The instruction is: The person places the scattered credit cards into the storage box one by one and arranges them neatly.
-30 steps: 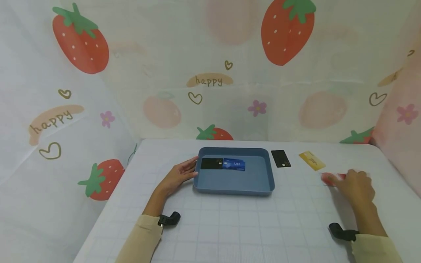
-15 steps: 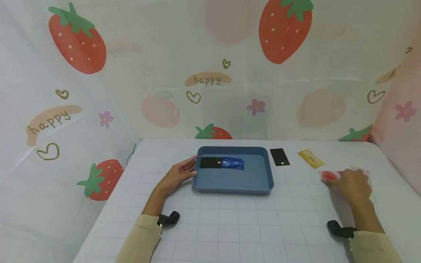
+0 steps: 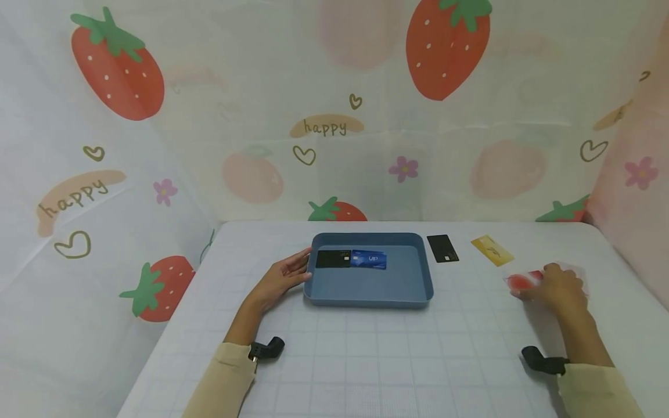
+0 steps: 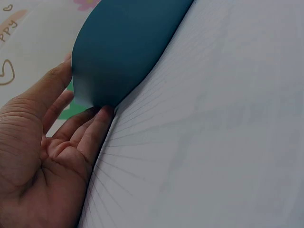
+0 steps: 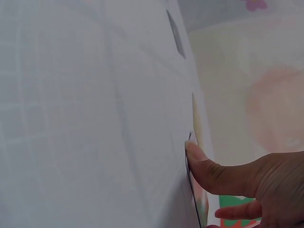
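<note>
At the left end of a blue tray (image 3: 366, 290), my left hand (image 3: 282, 281) touches the rim and side wall with its fingertips. In the left wrist view the thumb (image 4: 57, 76) lies against the tray's corner wall, and other fingertips meet its lower edge. Inside the tray a black card (image 3: 333, 259) and a blue VIP card (image 3: 369, 259) lie end to end. On the far right, my right hand (image 3: 563, 289) pinches a thin, flat red-and-whitish card (image 3: 520, 281). The right wrist view shows the thumb (image 5: 195, 154) on the card's edge, with the fingers partly hidden.
Right of the tray lie another black card (image 3: 443, 248) and a gold card (image 3: 492, 250), the gold one close to my right hand. The white gridded table (image 3: 366, 360) ends at a strawberry-printed curtain (image 3: 251, 116).
My right hand has shifted slightly up the picture with the red-and-whitish card, whose far end now shows more beyond the fingers. The left hand stays at the tray.
</note>
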`<move>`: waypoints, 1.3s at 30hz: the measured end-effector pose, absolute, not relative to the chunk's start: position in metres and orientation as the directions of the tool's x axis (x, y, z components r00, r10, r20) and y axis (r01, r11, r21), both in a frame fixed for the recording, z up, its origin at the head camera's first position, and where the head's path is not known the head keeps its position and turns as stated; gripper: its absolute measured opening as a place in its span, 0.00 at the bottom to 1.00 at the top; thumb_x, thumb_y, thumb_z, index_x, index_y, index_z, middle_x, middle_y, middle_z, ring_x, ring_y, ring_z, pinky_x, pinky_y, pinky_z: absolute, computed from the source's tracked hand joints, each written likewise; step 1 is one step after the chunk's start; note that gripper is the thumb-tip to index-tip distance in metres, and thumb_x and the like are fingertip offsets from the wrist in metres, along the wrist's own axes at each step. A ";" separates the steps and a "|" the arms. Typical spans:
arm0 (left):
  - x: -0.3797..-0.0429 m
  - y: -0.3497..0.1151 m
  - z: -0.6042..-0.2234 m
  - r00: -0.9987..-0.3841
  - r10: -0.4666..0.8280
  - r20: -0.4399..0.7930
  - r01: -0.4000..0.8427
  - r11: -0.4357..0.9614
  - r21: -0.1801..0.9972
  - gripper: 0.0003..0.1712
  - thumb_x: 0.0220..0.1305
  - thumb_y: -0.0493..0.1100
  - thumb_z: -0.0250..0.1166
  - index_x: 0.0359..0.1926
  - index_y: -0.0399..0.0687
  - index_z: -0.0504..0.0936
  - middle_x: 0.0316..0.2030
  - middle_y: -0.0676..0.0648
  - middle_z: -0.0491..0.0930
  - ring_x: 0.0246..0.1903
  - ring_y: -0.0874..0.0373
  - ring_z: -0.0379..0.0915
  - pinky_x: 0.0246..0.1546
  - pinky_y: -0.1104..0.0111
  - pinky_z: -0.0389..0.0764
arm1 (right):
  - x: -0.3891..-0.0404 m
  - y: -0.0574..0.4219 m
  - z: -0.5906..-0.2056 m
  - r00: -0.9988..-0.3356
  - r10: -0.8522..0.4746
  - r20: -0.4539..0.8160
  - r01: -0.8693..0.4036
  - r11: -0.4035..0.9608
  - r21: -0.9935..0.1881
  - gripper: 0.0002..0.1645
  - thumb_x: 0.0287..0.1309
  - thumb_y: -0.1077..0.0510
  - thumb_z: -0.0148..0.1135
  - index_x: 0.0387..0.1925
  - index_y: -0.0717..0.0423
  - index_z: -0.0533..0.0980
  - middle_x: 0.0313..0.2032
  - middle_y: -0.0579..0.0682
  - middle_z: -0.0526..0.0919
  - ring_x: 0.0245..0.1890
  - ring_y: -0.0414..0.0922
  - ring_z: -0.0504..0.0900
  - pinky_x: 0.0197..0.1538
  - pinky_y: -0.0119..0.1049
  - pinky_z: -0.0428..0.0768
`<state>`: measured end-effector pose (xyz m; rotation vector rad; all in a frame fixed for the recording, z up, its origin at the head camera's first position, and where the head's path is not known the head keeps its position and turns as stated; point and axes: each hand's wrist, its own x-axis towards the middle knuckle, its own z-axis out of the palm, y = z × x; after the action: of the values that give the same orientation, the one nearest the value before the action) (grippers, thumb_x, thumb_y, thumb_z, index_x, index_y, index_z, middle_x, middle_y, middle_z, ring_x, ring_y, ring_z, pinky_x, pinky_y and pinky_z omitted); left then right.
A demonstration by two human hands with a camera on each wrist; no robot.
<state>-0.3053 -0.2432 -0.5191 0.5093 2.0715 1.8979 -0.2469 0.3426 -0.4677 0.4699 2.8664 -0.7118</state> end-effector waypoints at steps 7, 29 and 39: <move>-0.306 -0.244 -0.519 -0.899 0.437 0.035 0.070 0.064 0.996 0.41 0.69 0.37 0.66 0.78 0.48 0.60 0.77 0.44 0.58 0.74 0.51 0.58 0.65 0.70 0.69 | -0.253 0.337 -0.467 -0.922 0.304 -0.241 0.384 0.804 -0.454 0.62 0.48 0.52 0.79 0.67 0.81 0.50 0.54 0.83 0.57 0.55 0.77 0.57 0.55 0.71 0.70; -0.306 -0.243 -0.519 -0.889 0.457 0.042 0.053 0.012 0.999 0.40 0.70 0.33 0.64 0.78 0.43 0.58 0.76 0.40 0.57 0.75 0.46 0.55 0.65 0.71 0.70 | -0.249 0.347 -0.470 -0.963 0.202 -0.180 0.263 0.853 -0.451 0.58 0.47 0.47 0.80 0.59 0.87 0.60 0.49 0.81 0.68 0.47 0.72 0.67 0.50 0.66 0.73; -0.305 -0.244 -0.519 -0.891 0.453 0.037 0.054 0.025 0.998 0.40 0.70 0.34 0.65 0.78 0.43 0.58 0.76 0.40 0.58 0.75 0.47 0.55 0.65 0.71 0.70 | -0.244 0.368 -0.469 -0.982 0.163 -0.097 0.190 0.841 -0.506 0.39 0.54 0.54 0.72 0.54 0.83 0.68 0.47 0.80 0.74 0.48 0.74 0.72 0.48 0.66 0.74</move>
<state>-0.3051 -0.2438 -0.5191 0.5205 2.0141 1.9400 -0.2439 0.3681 -0.4686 0.2843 2.9659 -0.8237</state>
